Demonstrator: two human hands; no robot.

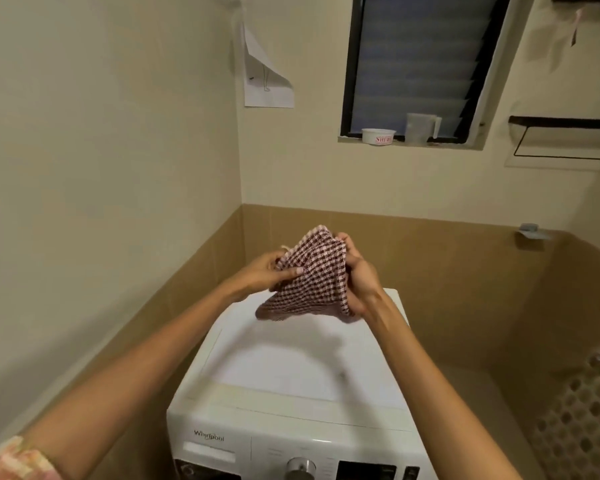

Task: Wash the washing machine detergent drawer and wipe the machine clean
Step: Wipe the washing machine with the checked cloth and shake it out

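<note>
Two hands' grip [271, 271] [357, 271], checked cloth [312, 282] between

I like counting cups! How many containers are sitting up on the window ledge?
2: a white tub with red lettering on the left, a clear plastic jug to its right.

Top panel of the washing machine [291, 358]: bare, open to approach from the front. Above its far end, both hands, left hand [271, 273] and right hand [359, 271], hold a bunched checked cloth [312, 282], blocking that space. Left wall [101, 168] stands near the machine's left side. Right of the machine, open floor, then a perforated basket [582, 410].
</note>
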